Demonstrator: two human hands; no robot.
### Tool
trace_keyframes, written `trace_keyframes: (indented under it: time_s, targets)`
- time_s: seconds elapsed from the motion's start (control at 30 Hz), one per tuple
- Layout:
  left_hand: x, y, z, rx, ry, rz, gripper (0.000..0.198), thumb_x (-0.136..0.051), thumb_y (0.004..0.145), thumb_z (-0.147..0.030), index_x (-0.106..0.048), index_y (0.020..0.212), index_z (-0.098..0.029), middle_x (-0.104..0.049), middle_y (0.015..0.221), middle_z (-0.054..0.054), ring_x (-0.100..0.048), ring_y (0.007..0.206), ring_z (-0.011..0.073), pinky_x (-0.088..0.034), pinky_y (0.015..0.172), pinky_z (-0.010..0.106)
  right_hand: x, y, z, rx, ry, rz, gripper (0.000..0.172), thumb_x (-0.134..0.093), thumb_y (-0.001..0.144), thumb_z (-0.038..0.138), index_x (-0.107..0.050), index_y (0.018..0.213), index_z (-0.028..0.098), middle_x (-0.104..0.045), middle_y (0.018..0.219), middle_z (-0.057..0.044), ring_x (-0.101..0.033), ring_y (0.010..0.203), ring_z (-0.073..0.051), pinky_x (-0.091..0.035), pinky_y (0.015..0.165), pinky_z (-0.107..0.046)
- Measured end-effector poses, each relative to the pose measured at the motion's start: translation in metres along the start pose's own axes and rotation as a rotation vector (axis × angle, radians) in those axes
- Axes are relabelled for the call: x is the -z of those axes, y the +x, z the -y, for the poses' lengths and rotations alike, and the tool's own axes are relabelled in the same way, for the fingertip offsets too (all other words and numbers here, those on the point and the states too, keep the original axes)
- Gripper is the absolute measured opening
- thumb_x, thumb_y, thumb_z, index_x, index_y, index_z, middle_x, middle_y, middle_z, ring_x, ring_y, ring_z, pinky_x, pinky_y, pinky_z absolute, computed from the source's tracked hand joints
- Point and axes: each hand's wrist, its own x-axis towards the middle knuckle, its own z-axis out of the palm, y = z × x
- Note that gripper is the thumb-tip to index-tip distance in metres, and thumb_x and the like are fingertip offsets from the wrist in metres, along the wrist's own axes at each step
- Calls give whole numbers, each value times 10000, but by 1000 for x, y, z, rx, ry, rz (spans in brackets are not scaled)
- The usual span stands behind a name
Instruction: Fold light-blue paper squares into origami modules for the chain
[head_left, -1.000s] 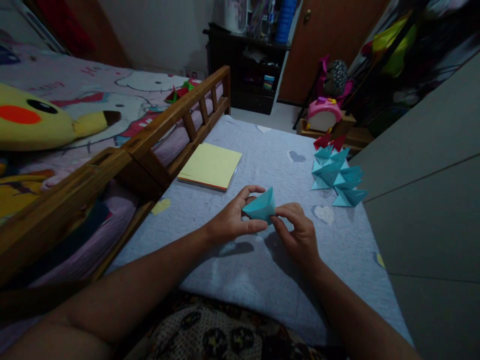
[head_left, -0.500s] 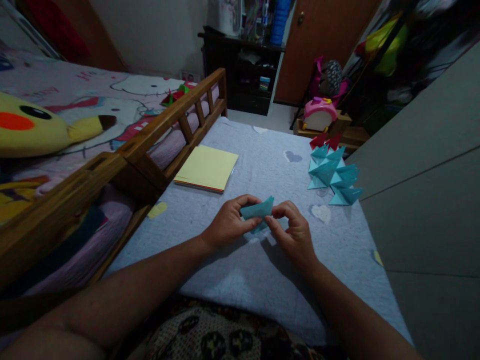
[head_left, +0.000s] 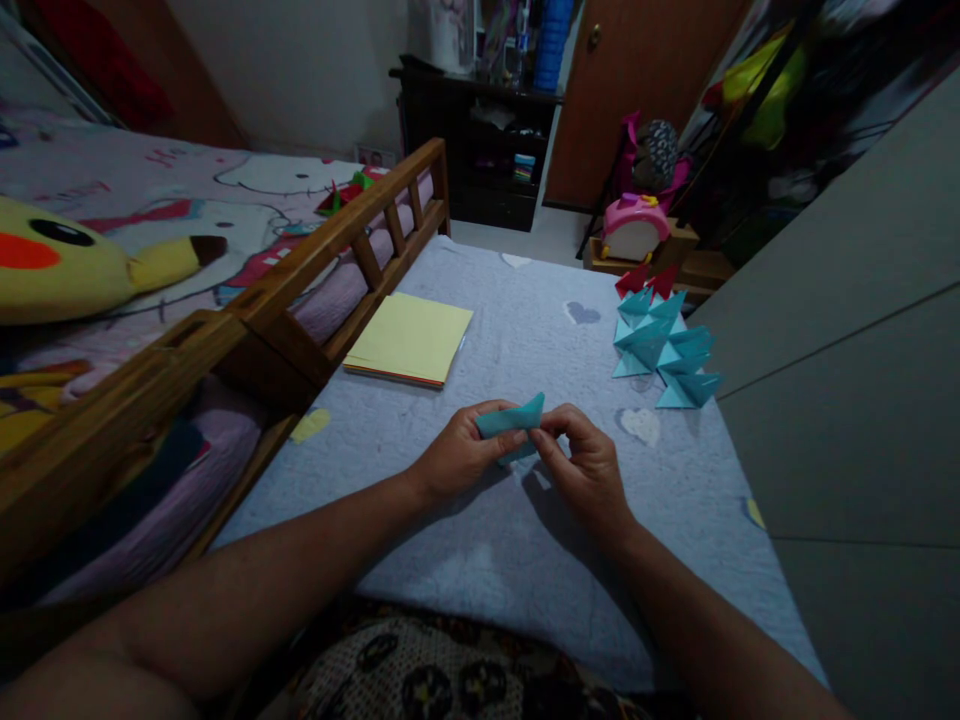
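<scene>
A folded piece of teal origami paper is held just above the bed-like surface in front of me. My left hand grips its left part, thumb in front and fingers behind. At its right end, my right hand pinches it between thumb and index finger. Part of the paper hangs below the left thumb, and the fingers hide some of its folds. To the right stand several folded teal paper pieces, with red folded pieces behind them.
A stack of square paper, yellow on top, lies beyond my left hand. Along the left runs a wooden rail, with a yellow plush toy on the bed behind it. A pale cabinet panel borders the right side.
The right end of the teal paper now looks more closed, and less paper shows below the hands. Both hands stay in nearly the same place; the whole view has shifted slightly.
</scene>
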Motion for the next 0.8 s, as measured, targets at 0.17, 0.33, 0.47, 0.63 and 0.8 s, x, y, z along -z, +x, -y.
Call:
trace_keyframes:
  time_s: [0.17,0.33,0.47,0.63,0.8]
  targets:
    - [-2,-1,3,-29,94,-6,212,-740,834,-371,-727,897,-169,-674,814,30,-576,717,135,-462,680,279,-1,-1,-2,-32,22,-24,34,-633,864,239,-610,841,228,-564,753,20,-539,720,-152,-435,693,-304]
    - [-3,-3,0,-102,251,-11,197,-727,829,-320,-738,927,-150,-707,860,56,-615,777,164,-483,741,298,0,-1,-2,-23,22,-39,105,-657,861,238,-595,778,224,-543,722,32,-522,699,-142,-416,685,-299]
    - [-3,-2,0,-102,254,-2,184,-732,801,-278,-730,937,-154,-698,862,47,-608,772,161,-475,732,290,1,0,-3,-7,43,-42,138,-639,882,223,-581,757,223,-531,719,34,-514,700,-138,-407,689,-299]
    - [0,-1,6,-36,204,42,206,-737,799,-336,-706,868,-144,-654,785,32,-558,702,140,-436,669,276,0,-1,-5,-45,83,-26,110,-639,893,237,-593,794,223,-538,751,23,-519,725,-146,-421,704,-308]
    - [0,-2,5,-55,272,26,186,-699,809,-324,-646,760,-153,-584,708,5,-506,667,128,-400,638,271,0,-2,-6,-69,103,-31,61,-638,886,235,-602,838,225,-558,777,17,-536,741,-150,-435,721,-315]
